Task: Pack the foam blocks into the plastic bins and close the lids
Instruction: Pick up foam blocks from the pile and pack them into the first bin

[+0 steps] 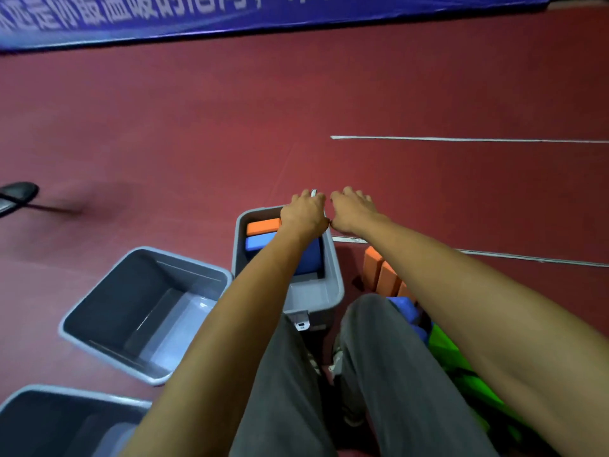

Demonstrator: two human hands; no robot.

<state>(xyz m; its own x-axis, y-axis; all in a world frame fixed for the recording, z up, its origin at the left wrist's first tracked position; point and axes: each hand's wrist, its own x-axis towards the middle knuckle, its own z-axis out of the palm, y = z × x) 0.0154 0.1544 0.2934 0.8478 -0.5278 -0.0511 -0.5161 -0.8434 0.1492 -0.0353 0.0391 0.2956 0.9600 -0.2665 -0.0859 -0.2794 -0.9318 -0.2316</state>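
Banner (pixel 197 18) beyond the bin (pixel 334 275): white script, blurred, unreadable; my left hand (pixel 304 211) and right hand (pixel 352 211) curl at its far rim, hold indeterminable; red floor (pixel 230 127) beyond.

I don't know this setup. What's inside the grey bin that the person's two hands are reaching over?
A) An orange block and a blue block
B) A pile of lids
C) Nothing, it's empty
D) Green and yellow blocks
A: an orange block and a blue block lie side by side inside the bin, below the left hand and right hand at its far edge.
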